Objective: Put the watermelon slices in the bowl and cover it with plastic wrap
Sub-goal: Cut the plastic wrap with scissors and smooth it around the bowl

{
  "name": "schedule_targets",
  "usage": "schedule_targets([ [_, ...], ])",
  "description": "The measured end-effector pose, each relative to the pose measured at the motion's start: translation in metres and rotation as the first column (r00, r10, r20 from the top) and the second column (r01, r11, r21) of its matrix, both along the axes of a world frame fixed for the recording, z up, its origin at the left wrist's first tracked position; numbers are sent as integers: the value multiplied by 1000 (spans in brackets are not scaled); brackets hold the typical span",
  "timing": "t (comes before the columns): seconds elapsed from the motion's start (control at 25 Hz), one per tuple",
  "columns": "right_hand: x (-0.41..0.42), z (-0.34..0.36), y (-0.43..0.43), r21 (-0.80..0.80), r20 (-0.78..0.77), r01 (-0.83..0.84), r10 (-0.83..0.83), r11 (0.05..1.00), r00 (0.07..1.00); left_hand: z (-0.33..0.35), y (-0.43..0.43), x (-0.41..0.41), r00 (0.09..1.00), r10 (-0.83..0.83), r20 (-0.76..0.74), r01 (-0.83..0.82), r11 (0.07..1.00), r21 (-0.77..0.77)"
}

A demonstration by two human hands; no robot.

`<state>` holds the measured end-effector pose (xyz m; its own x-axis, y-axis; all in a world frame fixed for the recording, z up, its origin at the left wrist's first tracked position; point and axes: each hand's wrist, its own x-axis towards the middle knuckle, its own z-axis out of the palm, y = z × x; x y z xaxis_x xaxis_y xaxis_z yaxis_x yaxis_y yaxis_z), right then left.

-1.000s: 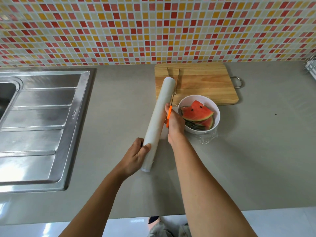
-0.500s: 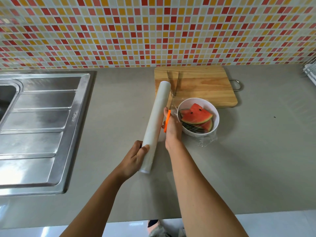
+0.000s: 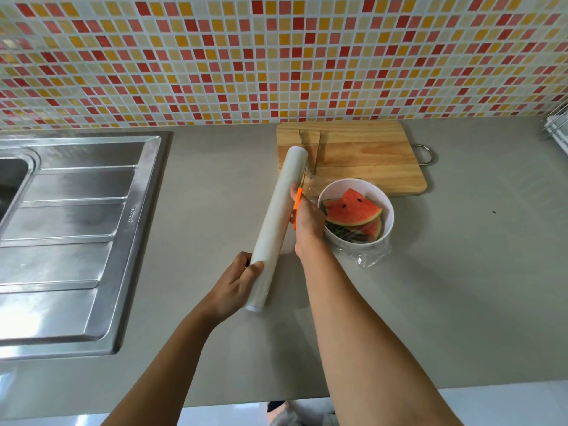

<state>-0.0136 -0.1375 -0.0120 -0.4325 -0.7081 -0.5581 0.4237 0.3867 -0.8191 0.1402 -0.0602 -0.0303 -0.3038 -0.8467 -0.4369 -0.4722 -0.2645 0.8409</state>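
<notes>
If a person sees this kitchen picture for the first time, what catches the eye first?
Probably the red watermelon slices in the white bowl, in front of the wooden cutting board. Just left of the bowl, the left hand holds a long roll of plastic wrap, and the right hand grips something orange.

The left hand point(image 3: 238, 289) gripped the roll point(image 3: 278, 222) near its 6 o'clock end, forearm running toward 7 o'clock. The right hand point(image 3: 307, 224), closed around an orange handle point(image 3: 297, 207), pointed to 12 o'clock; its forearm stretched toward 5 o'clock.
</notes>
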Motion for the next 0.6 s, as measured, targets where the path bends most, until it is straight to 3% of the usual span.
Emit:
schedule_targets([
  [0.36, 3, -9, 0, 14, -79, 7, -6, 1000, 997, -4, 3, -1, 1000, -2, -24, 2, 1000, 16],
  [0.6, 0, -5, -5, 28, -54, 2, -1, 1000, 999, -7, -1, 1, 1000, -2, -4, 2, 1000, -5],
])
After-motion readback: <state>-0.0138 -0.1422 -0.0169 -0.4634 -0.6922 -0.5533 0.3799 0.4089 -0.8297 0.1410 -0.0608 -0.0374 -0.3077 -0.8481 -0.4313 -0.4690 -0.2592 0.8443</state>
